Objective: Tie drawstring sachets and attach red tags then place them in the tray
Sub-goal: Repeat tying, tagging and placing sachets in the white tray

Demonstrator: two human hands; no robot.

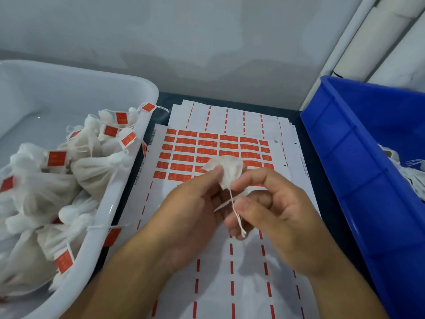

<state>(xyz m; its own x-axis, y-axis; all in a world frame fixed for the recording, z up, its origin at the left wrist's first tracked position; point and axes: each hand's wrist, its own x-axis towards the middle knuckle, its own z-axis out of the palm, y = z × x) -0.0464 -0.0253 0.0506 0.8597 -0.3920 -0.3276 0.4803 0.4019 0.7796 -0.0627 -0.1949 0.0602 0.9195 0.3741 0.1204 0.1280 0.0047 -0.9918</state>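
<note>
Two bare forearms reach in from below; the left hand and right hand carry no gloves, rings or sleeves, nails trimmed short.

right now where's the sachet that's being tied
In the head view the sachet is at centre, held up between the left hand and right hand, above the red tag sheet.

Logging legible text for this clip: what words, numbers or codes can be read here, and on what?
No text can be read.
Red tags on the sticker sheet: pale printing, too blurred.
Red tags on the tied sachets in the white tray: print marks, unreadable.
Sheet's left margin: small dark line of characters and a barcode, too small.
Sheet's right margin: small square code, unreadable.
</note>
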